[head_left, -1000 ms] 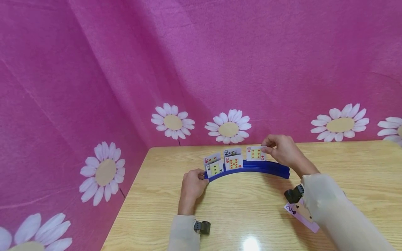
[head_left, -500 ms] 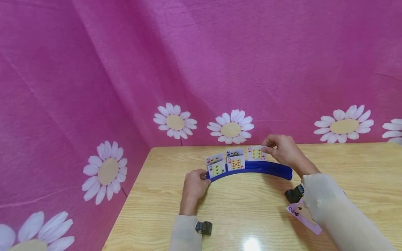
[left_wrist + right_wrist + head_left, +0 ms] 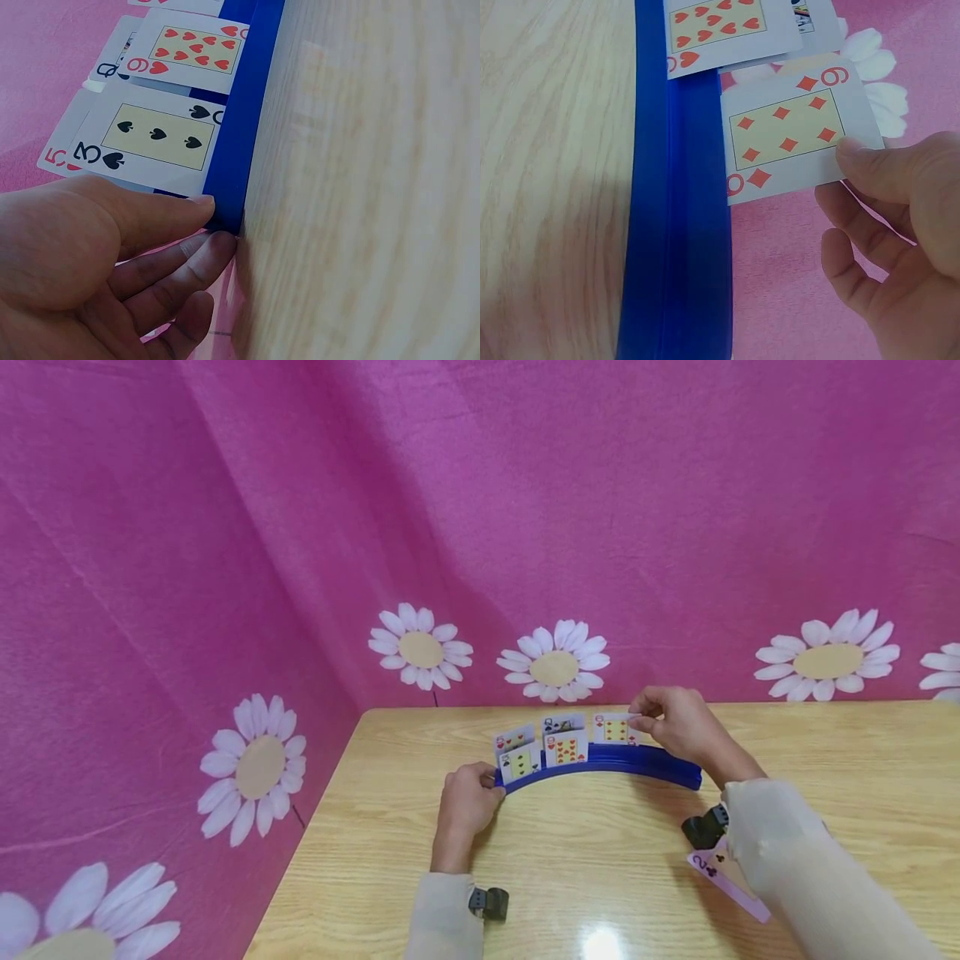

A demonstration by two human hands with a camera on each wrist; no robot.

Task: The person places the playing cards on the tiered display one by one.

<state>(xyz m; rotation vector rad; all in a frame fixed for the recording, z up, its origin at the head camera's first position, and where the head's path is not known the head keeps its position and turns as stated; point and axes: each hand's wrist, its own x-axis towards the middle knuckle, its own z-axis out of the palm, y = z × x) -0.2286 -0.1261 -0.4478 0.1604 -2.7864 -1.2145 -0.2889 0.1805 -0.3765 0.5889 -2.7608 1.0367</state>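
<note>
Card rack point(image 3: 600, 762), blue, curved, sits on pale wood table point(image 3: 570, 852) w/ pink daisy-print cloth point(image 3: 225, 568) hung behind & to the side. Left hand point(image 3: 465, 802) curls thumb & fingers round rack's end; 3 of spades point(image 3: 154, 135) stands just above thumb. Right hand point(image 3: 675, 722) pinches 6 of diamonds point(image 3: 787, 131) at its top corner, card's lower edge down in rack slot. 2 of clubs point(image 3: 723, 877) flat on table under right sleeve.
</note>
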